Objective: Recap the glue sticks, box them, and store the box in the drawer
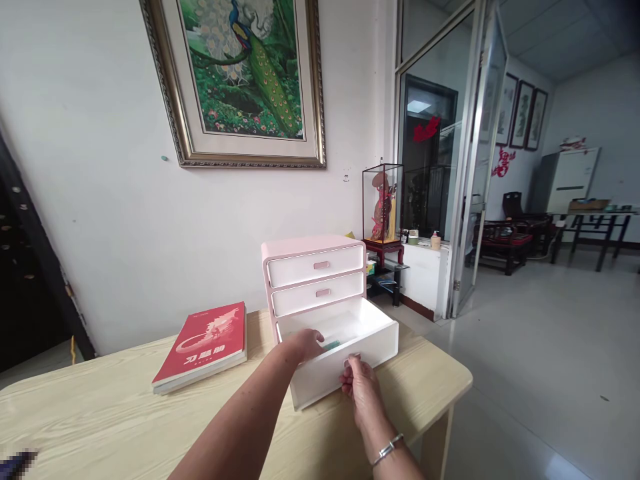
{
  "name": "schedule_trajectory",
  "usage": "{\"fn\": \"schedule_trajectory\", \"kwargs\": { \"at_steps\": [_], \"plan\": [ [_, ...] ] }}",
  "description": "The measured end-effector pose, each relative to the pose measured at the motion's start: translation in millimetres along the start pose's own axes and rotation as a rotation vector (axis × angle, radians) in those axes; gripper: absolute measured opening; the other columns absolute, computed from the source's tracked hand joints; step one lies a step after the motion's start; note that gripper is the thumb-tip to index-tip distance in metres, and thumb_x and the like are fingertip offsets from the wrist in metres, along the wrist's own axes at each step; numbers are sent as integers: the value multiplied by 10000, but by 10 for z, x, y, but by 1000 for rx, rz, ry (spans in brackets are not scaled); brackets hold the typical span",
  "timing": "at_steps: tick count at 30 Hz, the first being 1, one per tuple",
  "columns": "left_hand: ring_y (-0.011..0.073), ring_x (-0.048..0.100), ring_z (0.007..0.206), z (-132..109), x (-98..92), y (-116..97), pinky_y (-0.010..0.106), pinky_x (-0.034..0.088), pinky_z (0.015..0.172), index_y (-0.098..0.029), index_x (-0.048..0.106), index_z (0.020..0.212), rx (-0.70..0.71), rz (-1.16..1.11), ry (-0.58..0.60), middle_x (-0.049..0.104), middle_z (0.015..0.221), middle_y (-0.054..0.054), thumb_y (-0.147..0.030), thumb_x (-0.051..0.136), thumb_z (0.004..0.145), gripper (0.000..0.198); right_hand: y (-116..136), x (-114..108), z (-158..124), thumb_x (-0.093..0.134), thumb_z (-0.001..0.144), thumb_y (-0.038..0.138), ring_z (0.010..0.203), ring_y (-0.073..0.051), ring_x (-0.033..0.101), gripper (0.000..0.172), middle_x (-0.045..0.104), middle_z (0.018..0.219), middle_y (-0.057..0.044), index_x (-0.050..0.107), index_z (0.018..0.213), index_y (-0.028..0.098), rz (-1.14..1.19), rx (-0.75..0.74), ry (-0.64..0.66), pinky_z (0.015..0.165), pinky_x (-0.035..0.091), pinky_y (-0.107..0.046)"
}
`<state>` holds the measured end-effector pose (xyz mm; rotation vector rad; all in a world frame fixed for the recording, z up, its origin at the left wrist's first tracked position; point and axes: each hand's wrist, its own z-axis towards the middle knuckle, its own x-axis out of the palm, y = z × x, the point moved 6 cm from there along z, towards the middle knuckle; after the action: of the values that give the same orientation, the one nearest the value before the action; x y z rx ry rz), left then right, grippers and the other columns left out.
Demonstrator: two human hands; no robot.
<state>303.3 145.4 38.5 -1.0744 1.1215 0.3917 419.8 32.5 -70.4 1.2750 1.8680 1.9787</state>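
While open, drawer front point(323, 381) crosswise, viewer-facing.

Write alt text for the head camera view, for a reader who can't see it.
A person's left hand is inside the open bottom drawer of a pink-and-white cabinet, near a green item, while the right hand holds the drawer's handle. A red book lies left of the cabinet on the wooden table; a framed peacock picture hangs behind.

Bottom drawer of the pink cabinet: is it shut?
No, the bottom drawer stands pulled out, with the left hand inside it and the right hand at its front.
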Motion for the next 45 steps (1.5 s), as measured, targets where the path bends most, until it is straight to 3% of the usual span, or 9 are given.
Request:
{"fn": "schedule_trajectory", "kwargs": {
  "at_steps": [5,8,10,14,19,23,28,33,45],
  "plan": [
    [241,693,916,-257,-242,-121,319,519,846,-190,688,1146,110,-64,-186,709,1117,91,-284,636,803,360,2,26,-25,674,725,466,556,-145,600,311,583,587,28,572,779,177,18,20,30,457,439,-220],
    [232,607,1150,-638,-428,-69,320,465,993,-198,654,1185,183,-88,-351,614,1300,90,-273,508,900,329,15,31,-54,697,707,499,609,-172,649,365,617,619,16,569,817,176,29,9,24,498,486,-235],
    [249,564,1217,-981,-538,88,354,463,1019,-204,673,1124,253,-98,-513,617,1281,107,-312,482,926,295,9,50,-50,713,697,521,634,-179,667,395,635,645,11,567,825,176,36,10,36,515,503,-240],
    [241,647,1074,-1595,-535,764,338,538,915,-244,697,1053,270,-57,-586,670,1172,92,-388,489,938,278,-45,163,75,782,628,546,682,-189,686,474,665,689,-6,576,837,175,68,62,89,532,514,-239],
    [211,703,861,-2152,-504,1868,253,571,673,-279,723,994,29,-39,-629,704,1095,50,-461,522,899,288,-84,385,385,797,656,509,634,-167,669,430,656,659,-5,578,816,174,9,143,52,517,502,-229],
    [184,696,762,-2366,-480,2296,248,556,648,-288,727,952,-97,-66,-636,707,1068,26,-460,513,893,281,-93,627,579,779,700,489,593,-171,662,381,636,616,-3,574,777,178,-48,162,56,510,500,-235],
    [144,626,598,-2289,-443,2257,265,534,637,-263,717,928,-118,-128,-609,703,1019,25,-417,476,900,287,-141,855,741,752,728,483,572,-157,653,358,616,594,12,561,770,183,-97,142,45,515,499,-223],
    [151,614,599,-2243,-477,2268,282,519,653,-251,704,886,-148,-166,-573,701,980,24,-387,458,888,282,-156,921,884,735,744,444,557,-144,640,317,634,616,5,583,793,171,-128,139,12,494,484,-212],
    [214,681,862,-2244,-480,2308,305,505,781,-237,697,851,-174,-245,-553,695,955,46,-316,467,838,243,-138,934,935,722,777,385,500,-132,614,245,615,582,9,612,811,169,-164,134,-49,458,466,-202]
  ]
}}
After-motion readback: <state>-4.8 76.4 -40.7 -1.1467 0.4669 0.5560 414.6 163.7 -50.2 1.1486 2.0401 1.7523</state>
